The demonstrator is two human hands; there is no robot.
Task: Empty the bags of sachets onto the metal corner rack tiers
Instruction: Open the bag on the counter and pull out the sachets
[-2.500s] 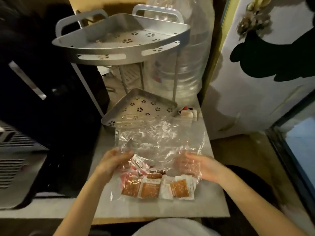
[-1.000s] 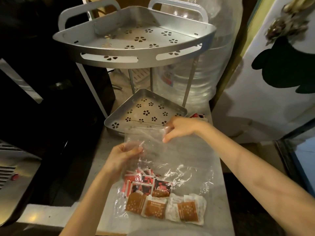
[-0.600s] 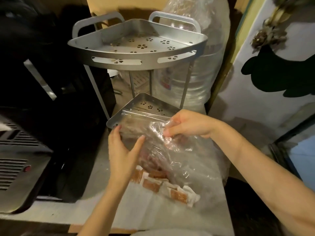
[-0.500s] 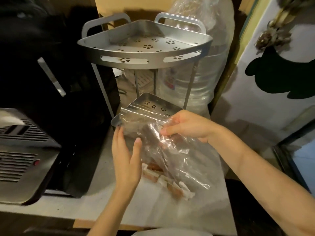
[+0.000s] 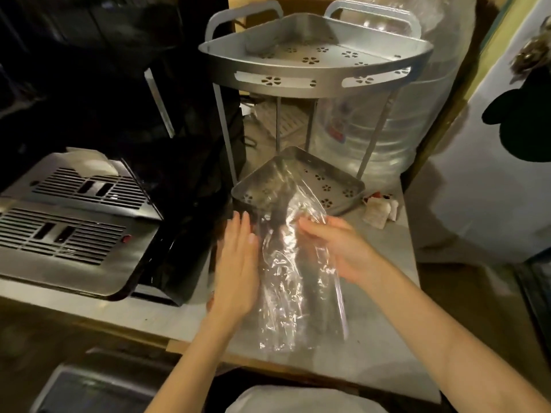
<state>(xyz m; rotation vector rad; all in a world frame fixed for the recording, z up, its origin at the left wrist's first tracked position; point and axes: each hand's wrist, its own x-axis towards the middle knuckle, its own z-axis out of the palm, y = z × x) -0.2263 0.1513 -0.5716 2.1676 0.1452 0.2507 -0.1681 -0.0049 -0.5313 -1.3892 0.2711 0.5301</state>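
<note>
Pinching the crinkled clear plastic bag [image 5: 293, 272] near its mouth, the right hand [image 5: 337, 251] tilts it toward the perforated metal lower tier [image 5: 334, 186]; left hand [image 5: 238, 263] flat alongside; film looks light, limp, slippery

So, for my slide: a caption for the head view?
Both hands tilt a clear bag toward the rack's lower tier.

R hand [image 5: 337, 248] pinches clear bag [image 5: 295, 269], mouth over rack's lower tier [image 5: 343, 186]; L hand [image 5: 238, 263] flat beside bag.
</note>
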